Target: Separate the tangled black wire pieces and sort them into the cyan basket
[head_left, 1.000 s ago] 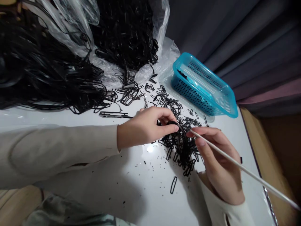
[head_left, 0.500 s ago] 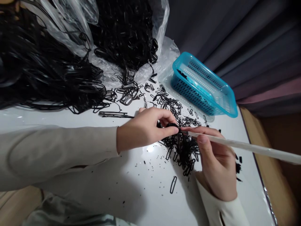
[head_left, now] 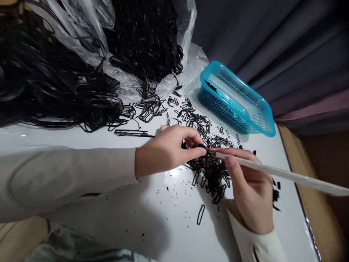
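Observation:
My left hand (head_left: 174, 145) is closed, pinching a small black piece (head_left: 200, 146) between thumb and fingers. Most of that piece is hidden by the fingers. In my right hand (head_left: 252, 193) is a long, thin white stick-like tool (head_left: 283, 174), held like a pen, its narrow dark tip touching or very near the black piece. I cannot make out the tip's exact shape. Under both hands lies a heap of small black loop-shaped plastic pieces (head_left: 215, 178). One loose black loop (head_left: 201, 214) lies apart, nearer to me.
A blue perforated basket (head_left: 226, 109) stands at the back right. Large tangles of black strips (head_left: 54, 83) fill the back left, some in a clear plastic bag (head_left: 188, 36). Black crumbs dot the white table (head_left: 131, 225). A dark curtain (head_left: 259, 32) hangs behind.
My right hand and the white tool have shifted slightly left, and the tool's far end has dipped a little. My left hand keeps its pinch, almost unmoved.

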`<state>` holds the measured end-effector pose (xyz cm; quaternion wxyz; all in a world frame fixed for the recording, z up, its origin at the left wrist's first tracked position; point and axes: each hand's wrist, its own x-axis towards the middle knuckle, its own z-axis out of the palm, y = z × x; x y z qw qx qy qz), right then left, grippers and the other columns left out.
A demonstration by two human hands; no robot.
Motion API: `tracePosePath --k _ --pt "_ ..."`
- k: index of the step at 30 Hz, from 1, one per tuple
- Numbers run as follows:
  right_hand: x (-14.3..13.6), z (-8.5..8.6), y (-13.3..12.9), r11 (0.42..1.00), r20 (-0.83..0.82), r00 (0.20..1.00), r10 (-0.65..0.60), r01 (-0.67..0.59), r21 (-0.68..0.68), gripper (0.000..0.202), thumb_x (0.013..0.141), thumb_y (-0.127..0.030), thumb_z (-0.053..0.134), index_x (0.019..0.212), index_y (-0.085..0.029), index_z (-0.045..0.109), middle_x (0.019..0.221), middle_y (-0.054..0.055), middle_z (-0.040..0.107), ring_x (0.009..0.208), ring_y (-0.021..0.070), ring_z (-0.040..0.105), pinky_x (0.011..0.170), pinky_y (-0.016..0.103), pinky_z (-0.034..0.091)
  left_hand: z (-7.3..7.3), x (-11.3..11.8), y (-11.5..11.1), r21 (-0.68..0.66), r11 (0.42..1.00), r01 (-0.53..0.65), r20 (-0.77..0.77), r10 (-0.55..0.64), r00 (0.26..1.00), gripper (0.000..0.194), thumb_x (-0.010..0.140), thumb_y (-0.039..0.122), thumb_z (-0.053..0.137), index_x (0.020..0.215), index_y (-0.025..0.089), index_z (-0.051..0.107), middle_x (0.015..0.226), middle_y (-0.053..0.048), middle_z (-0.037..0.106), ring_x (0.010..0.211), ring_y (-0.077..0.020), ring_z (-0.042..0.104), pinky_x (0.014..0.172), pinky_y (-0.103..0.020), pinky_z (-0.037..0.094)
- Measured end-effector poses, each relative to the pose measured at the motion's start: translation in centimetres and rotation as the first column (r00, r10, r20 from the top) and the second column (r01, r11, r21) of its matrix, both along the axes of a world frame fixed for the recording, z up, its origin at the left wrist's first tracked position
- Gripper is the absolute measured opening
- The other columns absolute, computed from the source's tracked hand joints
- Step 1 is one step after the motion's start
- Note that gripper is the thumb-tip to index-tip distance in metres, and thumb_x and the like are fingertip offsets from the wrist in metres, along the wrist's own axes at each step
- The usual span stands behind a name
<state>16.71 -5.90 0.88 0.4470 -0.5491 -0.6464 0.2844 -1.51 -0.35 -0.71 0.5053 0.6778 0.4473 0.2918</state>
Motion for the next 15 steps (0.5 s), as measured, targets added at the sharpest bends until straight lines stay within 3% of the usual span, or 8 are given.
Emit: tracePosePath --k 15 --pt "-0.29 -0.15 -0.20 0.998 0.043 0.999 0.004 -0.007 0.060 0.013 0.088 -0.020 0.058 0.094 -0.024 0.069 0.099 0.003 0.072 0.095 0.0178 0.066 0.086 0.034 0.053 0.09 0.02 -0.03 -0.011 1.000 -0.021 -0.017 0.021 1.000 0.020 0.077 0.041 0.063 0.085 0.023 0.069 0.079 0.000 0.066 0.081 -0.0187 0.058 0.073 -0.031 0.043"
